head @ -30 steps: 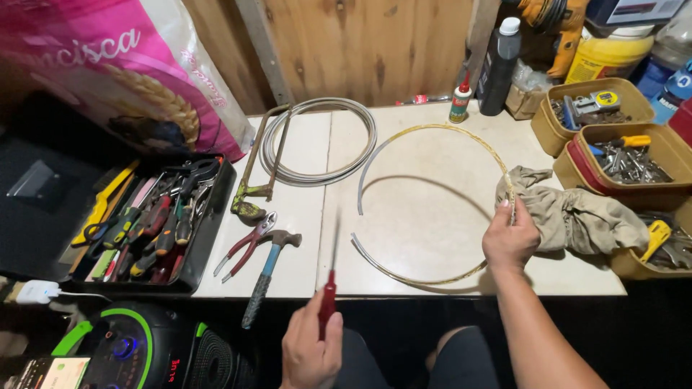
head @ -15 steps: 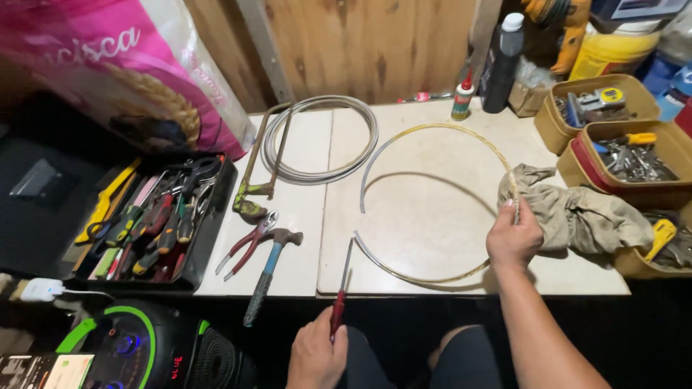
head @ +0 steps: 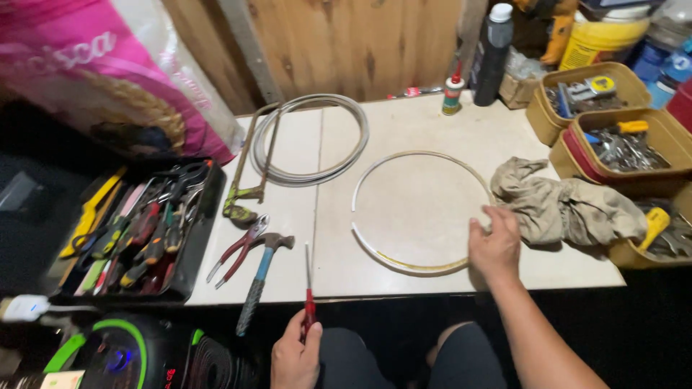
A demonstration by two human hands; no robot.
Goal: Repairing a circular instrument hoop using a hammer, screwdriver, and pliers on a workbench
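Gripping red-handled screwdriver (head: 308, 302), left hand (head: 295, 356) sits at 6 o'clock below table (head: 404, 133) edge, fingers clenched round handle, shaft pointing 12 o'clock. Right hand (head: 494, 245) at 4 o'clock presses curved pale strip (head: 418, 209), fingers curled over its end. Hammer (head: 261, 274) and pliers (head: 238, 248) at 8 o'clock. Rag (head: 569, 209) at 3 o'clock. Coiled cable (head: 310, 137) at 11 o'clock.

- Pale worktop (head: 404, 216), flat, with a seam running front to back left of the middle.
- Behind it, a wall of upright wooden planks (head: 360, 43), warm brown.
- Below the front edge, darkness; floor hard to make out, perhaps bare.
- Left side dim, right side brighter; even light on the tabletop, source out of view.
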